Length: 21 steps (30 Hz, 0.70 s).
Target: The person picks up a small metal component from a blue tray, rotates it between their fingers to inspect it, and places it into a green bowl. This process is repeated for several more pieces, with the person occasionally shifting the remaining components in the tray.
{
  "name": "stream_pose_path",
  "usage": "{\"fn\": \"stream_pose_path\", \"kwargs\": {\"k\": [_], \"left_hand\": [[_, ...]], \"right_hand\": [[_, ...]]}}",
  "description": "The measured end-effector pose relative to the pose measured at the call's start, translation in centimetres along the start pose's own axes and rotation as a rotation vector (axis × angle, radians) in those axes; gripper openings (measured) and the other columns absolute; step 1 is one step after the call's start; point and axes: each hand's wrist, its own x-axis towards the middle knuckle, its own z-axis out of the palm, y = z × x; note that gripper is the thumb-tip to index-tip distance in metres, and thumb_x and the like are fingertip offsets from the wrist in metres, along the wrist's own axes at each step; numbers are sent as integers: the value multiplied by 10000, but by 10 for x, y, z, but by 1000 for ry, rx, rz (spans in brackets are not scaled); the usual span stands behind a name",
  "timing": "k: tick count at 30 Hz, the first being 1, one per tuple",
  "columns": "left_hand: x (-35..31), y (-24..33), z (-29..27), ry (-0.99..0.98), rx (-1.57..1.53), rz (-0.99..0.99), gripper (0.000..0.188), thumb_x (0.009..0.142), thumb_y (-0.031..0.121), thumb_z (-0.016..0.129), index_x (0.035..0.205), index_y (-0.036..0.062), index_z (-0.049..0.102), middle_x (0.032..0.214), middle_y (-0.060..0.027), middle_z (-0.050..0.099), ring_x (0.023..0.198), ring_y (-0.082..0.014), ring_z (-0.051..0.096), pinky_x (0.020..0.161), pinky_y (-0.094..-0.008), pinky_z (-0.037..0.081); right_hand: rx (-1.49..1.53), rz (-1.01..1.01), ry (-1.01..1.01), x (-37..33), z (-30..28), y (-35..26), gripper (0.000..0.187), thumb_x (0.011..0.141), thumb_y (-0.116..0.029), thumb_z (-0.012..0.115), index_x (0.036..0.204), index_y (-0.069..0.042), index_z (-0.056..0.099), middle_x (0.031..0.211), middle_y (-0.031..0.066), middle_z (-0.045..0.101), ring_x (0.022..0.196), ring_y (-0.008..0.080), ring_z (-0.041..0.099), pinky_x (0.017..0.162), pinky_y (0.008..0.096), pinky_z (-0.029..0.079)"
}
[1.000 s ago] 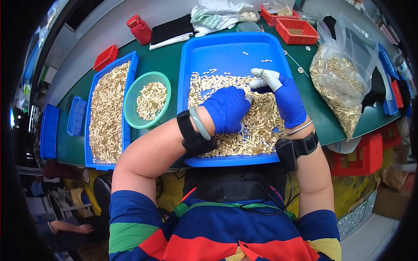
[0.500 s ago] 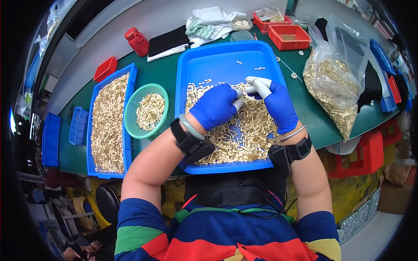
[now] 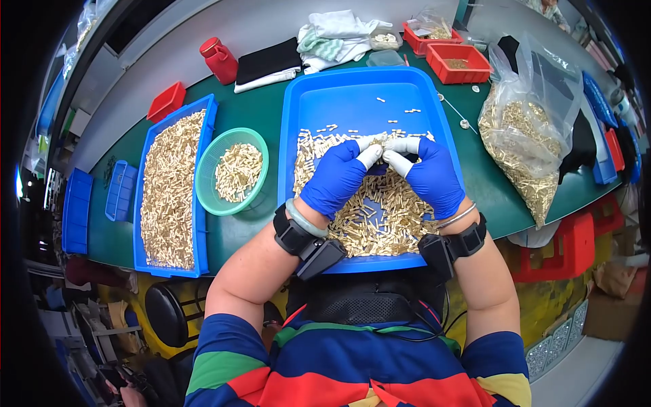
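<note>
My left hand and my right hand, in blue gloves with white-covered fingertips, meet above a large blue tray. Both are closed, thumbs against fingers, and small gold-coloured metal pieces show between the fingertips. How many each hand holds is too small to tell. Beneath them, a heap of the same short, pin-like pieces covers the near part of the tray. A few loose ones lie farther back on the blue bottom.
Left of the tray stand a green round basket and a long blue tray, both holding similar pieces. A clear plastic bag of them slumps at the right. Red bins, folded cloths and a red flask line the back.
My hands have come together, the right fingertips lowering from a raised pose to meet the left. The whole view has shifted slightly.
</note>
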Motion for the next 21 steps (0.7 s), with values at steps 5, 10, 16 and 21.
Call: {"fn": "stream_pose_path", "kwargs": {"k": [5, 10, 16, 21], "left_hand": [[1, 6, -10, -95, -63, -135, 222, 855, 153, 495, 969, -23, 569, 879, -89, 590, 794, -155, 569, 709, -260, 473], [3, 1, -18, -301, -219, -120, 236, 866, 193, 477, 928, -16, 568, 844, -87, 590, 743, -153, 572, 680, -251, 484], [-1, 7, -18, -296, -268, -234, 267, 870, 225, 468, 951, -15, 550, 812, -80, 588, 708, -152, 565, 665, -261, 483], [-4, 12, -19, -353, -183, -268, 272, 870, 228, 467, 988, -7, 537, 830, -89, 591, 716, -153, 570, 655, -264, 487]], "right_hand": [[-14, 31, -34, 0, 2, -7, 190, 764, -29, 603, 951, 6, 606, 857, 64, 619, 784, 117, 571, 705, 230, 450], [-82, -23, -26, 1, 3, -4, 239, 774, -14, 580, 1014, -5, 584, 918, 73, 601, 821, 120, 564, 725, 236, 447], [-16, -5, -106, 1, 6, -8, 272, 810, -29, 533, 1080, -18, 560, 1003, 82, 577, 857, 122, 553, 762, 235, 435], [83, -27, -146, -1, 5, -4, 273, 832, -48, 505, 1100, -24, 551, 1007, 74, 586, 866, 115, 548, 773, 231, 427]]}}
